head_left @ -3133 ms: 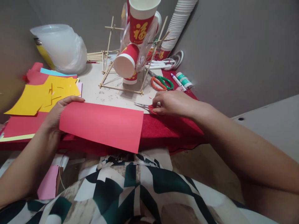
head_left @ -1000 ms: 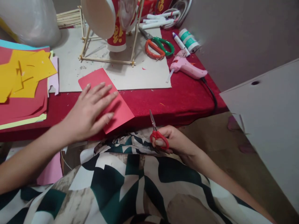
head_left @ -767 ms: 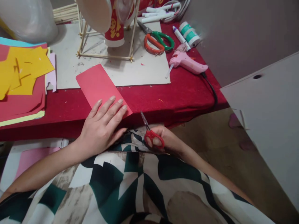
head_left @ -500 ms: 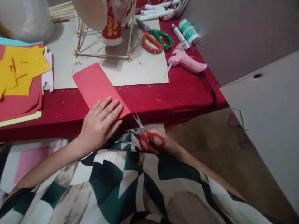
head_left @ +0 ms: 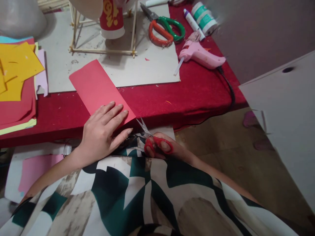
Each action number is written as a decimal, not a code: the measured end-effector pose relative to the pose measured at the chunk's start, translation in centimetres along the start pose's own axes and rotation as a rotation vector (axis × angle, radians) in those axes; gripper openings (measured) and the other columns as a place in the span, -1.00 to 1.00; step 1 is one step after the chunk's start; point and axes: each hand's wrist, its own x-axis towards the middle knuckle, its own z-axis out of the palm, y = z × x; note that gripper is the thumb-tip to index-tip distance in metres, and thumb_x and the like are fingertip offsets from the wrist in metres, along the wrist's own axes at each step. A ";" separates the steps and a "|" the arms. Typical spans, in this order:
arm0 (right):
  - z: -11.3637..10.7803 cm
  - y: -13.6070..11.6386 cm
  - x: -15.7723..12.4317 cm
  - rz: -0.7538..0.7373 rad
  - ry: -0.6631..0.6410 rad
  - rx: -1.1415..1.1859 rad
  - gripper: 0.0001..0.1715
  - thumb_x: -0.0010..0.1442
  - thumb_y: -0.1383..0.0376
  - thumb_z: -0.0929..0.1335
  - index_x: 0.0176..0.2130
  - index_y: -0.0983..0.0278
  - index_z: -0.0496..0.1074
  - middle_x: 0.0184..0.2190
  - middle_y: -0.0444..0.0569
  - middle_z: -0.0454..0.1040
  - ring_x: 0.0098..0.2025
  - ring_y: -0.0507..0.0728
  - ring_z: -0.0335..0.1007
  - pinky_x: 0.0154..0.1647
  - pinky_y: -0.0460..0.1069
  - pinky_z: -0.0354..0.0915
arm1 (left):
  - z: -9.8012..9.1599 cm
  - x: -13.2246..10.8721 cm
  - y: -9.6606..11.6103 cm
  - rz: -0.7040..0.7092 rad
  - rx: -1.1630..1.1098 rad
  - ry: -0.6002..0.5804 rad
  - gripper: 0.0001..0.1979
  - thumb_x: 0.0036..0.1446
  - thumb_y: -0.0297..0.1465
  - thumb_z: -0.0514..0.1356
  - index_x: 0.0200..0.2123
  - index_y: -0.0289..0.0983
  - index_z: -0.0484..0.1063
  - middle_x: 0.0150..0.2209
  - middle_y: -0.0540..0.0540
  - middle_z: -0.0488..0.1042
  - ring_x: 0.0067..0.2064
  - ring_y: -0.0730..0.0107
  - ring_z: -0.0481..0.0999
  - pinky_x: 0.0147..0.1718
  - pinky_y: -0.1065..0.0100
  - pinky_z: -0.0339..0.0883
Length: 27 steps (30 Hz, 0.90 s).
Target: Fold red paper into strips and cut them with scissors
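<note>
A rectangular piece of red paper [head_left: 95, 83] lies slantwise over the table's front edge and the white board. Flat on its lower part rests my left hand [head_left: 103, 129], fingers stretched out and thumb apart below the paper's edge. My right hand [head_left: 163, 144] holds a small pair of red-handled scissors [head_left: 157, 144], with fingers through the loops. The scissor blades are parted, and their tips point up and left, close to the paper's lower right corner. They appear apart from the paper.
On the white board [head_left: 152, 70] stand a wooden stick frame [head_left: 103, 51] with a red cup [head_left: 112, 23] and large green-and-orange scissors [head_left: 163, 29]. A pink glue gun [head_left: 200, 55], marker [head_left: 194, 24] and white-green roll [head_left: 204, 18] lie right. Coloured paper sheets [head_left: 19, 109] are stacked left.
My left thumb has spread away from the fingers. The camera view has shifted slightly, so the table things sit a little differently. The scissors stay in my right hand with blades parted.
</note>
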 end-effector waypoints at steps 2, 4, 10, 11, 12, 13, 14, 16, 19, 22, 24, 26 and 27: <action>0.1 0.1 0.0 -0.001 0.029 -0.001 -0.28 0.06 -0.31 0.43 -0.47 0.30 0.43 -0.73 -0.27 0.20 -0.67 -0.07 -0.03 -0.59 -0.07 -0.07 | 0.0 0.0 0.0 0.003 0.004 0.000 -0.62 0.32 -0.28 0.23 0.14 -0.27 0.53 0.17 -0.23 0.57 0.28 -0.01 0.48 0.24 -0.06 0.40; 0.3 0.2 -0.1 0.008 0.065 0.002 -0.28 0.05 -0.31 0.43 -0.47 0.30 0.44 -0.73 -0.27 0.18 -0.67 -0.07 -0.06 -0.60 -0.07 -0.13 | -0.1 0.1 0.0 -0.018 -0.008 -0.009 -0.65 0.34 -0.30 0.19 0.13 -0.23 0.54 0.16 -0.19 0.58 0.28 0.02 0.48 0.24 -0.06 0.41; 0.1 0.6 0.2 0.042 0.032 0.001 -0.26 -0.02 -0.36 0.43 -0.48 0.27 0.44 -0.75 -0.27 0.18 -0.68 -0.05 -0.07 -0.61 -0.05 -0.15 | -0.2 0.4 0.3 -0.076 -0.067 -0.001 -0.68 0.38 -0.32 0.12 0.06 -0.21 0.60 0.12 -0.17 0.61 0.25 0.07 0.52 0.24 -0.01 0.43; 0.0 0.5 0.3 0.052 0.025 -0.002 -0.26 -0.02 -0.36 0.43 -0.48 0.26 0.44 -0.75 -0.26 0.18 -0.68 -0.04 -0.06 -0.62 -0.05 -0.15 | -0.3 0.4 0.4 -0.083 -0.074 0.001 -0.68 0.38 -0.33 0.11 0.06 -0.20 0.60 0.12 -0.15 0.61 0.25 0.07 0.51 0.24 -0.02 0.43; 0.0 0.5 0.3 0.061 0.020 -0.004 -0.26 -0.03 -0.37 0.43 -0.47 0.26 0.45 -0.76 -0.27 0.17 -0.69 -0.04 -0.07 -0.62 -0.04 -0.16 | -0.3 0.5 0.4 -0.090 -0.080 -0.002 -0.68 0.38 -0.33 0.11 0.06 -0.18 0.60 0.12 -0.14 0.61 0.25 0.07 0.51 0.24 -0.03 0.43; 0.0 0.5 0.3 0.069 0.021 -0.006 -0.26 -0.03 -0.37 0.42 -0.47 0.25 0.45 -0.76 -0.27 0.16 -0.69 -0.04 -0.07 -0.62 -0.04 -0.15 | -0.3 0.5 0.4 -0.093 -0.084 -0.005 -0.67 0.38 -0.33 0.10 0.07 -0.17 0.60 0.13 -0.13 0.61 0.26 0.07 0.50 0.24 -0.04 0.43; 0.0 0.4 0.4 0.073 0.024 -0.009 -0.25 -0.04 -0.38 0.42 -0.47 0.25 0.45 -0.76 -0.27 0.17 -0.69 -0.04 -0.08 -0.62 -0.04 -0.15 | -0.3 0.5 0.4 -0.094 -0.087 -0.008 -0.67 0.38 -0.33 0.10 0.07 -0.18 0.60 0.13 -0.14 0.60 0.26 0.06 0.50 0.24 -0.05 0.43; 0.1 0.3 0.4 0.076 0.031 -0.019 -0.24 -0.06 -0.40 0.41 -0.48 0.24 0.44 -0.76 -0.26 0.17 -0.69 -0.04 -0.08 -0.62 -0.04 -0.14 | -0.3 0.5 0.4 -0.090 -0.087 -0.014 -0.67 0.38 -0.32 0.11 0.07 -0.19 0.59 0.13 -0.15 0.60 0.27 0.04 0.49 0.24 -0.06 0.43; 0.1 0.3 0.4 0.050 0.026 -0.021 -0.25 -0.03 -0.39 0.40 -0.49 0.24 0.43 -0.76 -0.26 0.16 -0.70 -0.04 -0.08 -0.62 -0.04 -0.15 | -0.2 0.5 0.4 -0.085 -0.071 -0.022 -0.68 0.38 -0.33 0.11 0.07 -0.22 0.59 0.13 -0.17 0.60 0.27 0.04 0.48 0.24 -0.03 0.42; 0.2 0.3 0.4 0.038 -0.012 -0.029 -0.25 0.01 -0.38 0.39 -0.49 0.25 0.43 -0.75 -0.25 0.18 -0.70 -0.04 -0.07 -0.62 -0.03 -0.13 | -0.2 0.5 0.5 -0.080 -0.055 -0.029 -0.67 0.39 -0.33 0.11 0.08 -0.24 0.58 0.14 -0.19 0.59 0.28 0.04 0.47 0.26 -0.03 0.40; 0.4 0.3 0.5 0.040 -0.013 -0.028 -0.24 0.01 -0.38 0.39 -0.49 0.26 0.43 -0.74 -0.24 0.19 -0.69 -0.04 -0.05 -0.60 -0.04 -0.07 | -0.1 0.5 0.5 -0.076 -0.045 -0.033 -0.66 0.39 -0.32 0.11 0.09 -0.23 0.57 0.15 -0.19 0.59 0.28 0.03 0.47 0.26 -0.06 0.39; 0.9 0.2 0.5 0.028 0.049 0.016 -0.24 -0.01 -0.37 0.42 -0.50 0.27 0.41 -0.69 -0.22 0.24 -0.65 -0.04 0.02 -0.59 -0.05 -0.02 | 0.0 0.4 0.5 -0.076 -0.031 -0.033 -0.66 0.38 -0.31 0.11 0.10 -0.20 0.57 0.15 -0.18 0.58 0.28 0.02 0.47 0.25 -0.08 0.39; 1.2 0.2 0.4 0.019 0.098 0.050 -0.24 -0.03 -0.36 0.44 -0.50 0.28 0.41 -0.66 -0.20 0.27 -0.63 -0.04 0.05 -0.59 -0.06 -0.03 | 0.1 0.4 0.5 -0.076 -0.025 -0.033 -0.66 0.38 -0.31 0.11 0.10 -0.20 0.57 0.15 -0.17 0.58 0.28 0.02 0.47 0.24 -0.08 0.40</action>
